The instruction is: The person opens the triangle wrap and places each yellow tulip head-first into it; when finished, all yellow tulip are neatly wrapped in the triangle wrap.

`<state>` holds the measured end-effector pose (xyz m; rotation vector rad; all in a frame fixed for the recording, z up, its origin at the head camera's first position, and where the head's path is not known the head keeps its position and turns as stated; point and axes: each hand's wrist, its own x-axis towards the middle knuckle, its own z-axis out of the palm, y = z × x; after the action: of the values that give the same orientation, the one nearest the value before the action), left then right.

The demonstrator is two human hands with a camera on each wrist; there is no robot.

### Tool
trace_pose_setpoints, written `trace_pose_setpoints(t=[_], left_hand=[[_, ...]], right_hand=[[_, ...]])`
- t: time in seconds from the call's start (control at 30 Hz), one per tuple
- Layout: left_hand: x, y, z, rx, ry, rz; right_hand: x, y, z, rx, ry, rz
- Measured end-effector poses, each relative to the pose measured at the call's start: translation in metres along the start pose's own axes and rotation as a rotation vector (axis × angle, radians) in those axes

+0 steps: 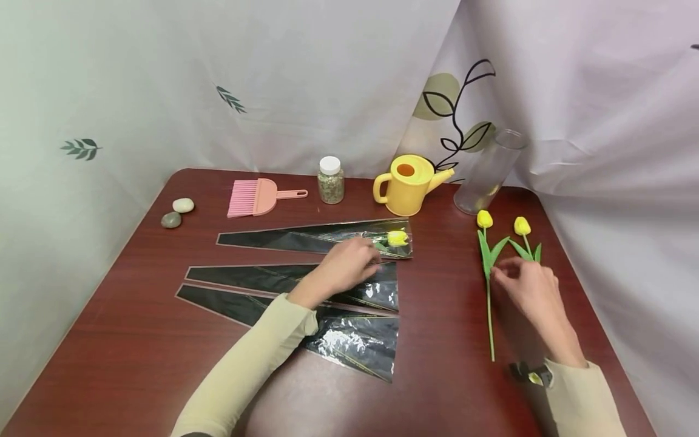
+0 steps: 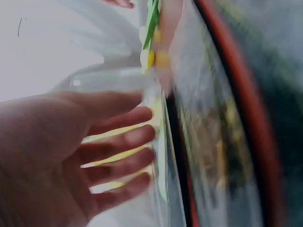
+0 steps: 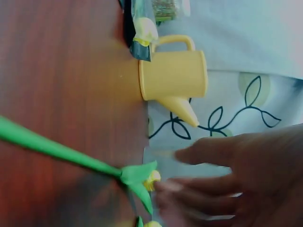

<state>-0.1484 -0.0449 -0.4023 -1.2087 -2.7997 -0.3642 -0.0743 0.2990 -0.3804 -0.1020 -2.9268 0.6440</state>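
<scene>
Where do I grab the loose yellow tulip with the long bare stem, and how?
I'd pinch the tulip by its bare stem, just below the leaves, coming from above and the right. It lies along the table with that thin, straight part uncovered, so a pinch there should miss the leaves and flower.

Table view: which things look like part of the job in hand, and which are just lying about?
Likely in the job:
- back clear-and-black sleeve with a yellow tulip, by the left hand
- two other sleeves
- two loose tulips, by the right hand

Apparently lying about:
- pink brush
- jar
- watering can
- glass vase
- white stone
- grey stone
</scene>
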Motion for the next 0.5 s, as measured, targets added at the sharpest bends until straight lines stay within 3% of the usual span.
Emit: trace_pose_setpoints(t=[0.07,0.17,0.33,0.5], left_hand=[[-0.006,0.006,0.004,-0.005,-0.068,0.016],[-0.012,0.013,0.010,0.003,-0.106,0.006],[-0.016,0.018,0.017,0.016,-0.074,-0.032],[-0.016,0.018,0.018,0.019,-0.019,-0.018]], right_hand=[[-0.008,0.004,0.001,-0.020,-0.065,0.046],[-0.015,0.006,0.008,-0.034,-0.117,0.069],[-0.019,0.005,0.018,-0.022,-0.110,0.071],[-0.019,0.003,0.021,-0.031,-0.060,0.059]])
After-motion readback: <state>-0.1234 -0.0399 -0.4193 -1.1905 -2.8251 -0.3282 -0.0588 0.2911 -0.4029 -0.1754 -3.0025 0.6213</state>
